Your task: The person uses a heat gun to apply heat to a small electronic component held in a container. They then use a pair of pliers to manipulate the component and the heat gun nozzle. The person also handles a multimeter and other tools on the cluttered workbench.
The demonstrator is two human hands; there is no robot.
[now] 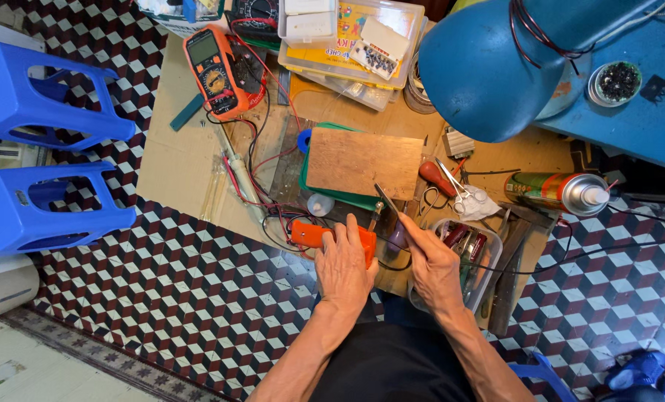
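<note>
The floor [198,298] is covered with tiles in a cube pattern of red, black and white, and a low work surface of cardboard and wood [176,164] lies on it in the middle of the frame. In the head view, the left hand [344,272] rests flat with loose fingers on an orange device [310,236], near the lower centre. The right hand [433,268], just beside it, grasps a thin dark flat piece [386,201] between thumb and fingers, and this piece points up and to the left. Above the hands lies a wooden board [362,162] on a green mat. An orange multimeter [213,71] is in the upper left part, with red and black wires going down toward the orange device. A big blue lamp shade [481,74] hangs at the upper right. A spray can [560,192] lies at the right, and scissors [452,186] are near it. Two blue plastic stools [42,149] stand at the left edge.
</note>
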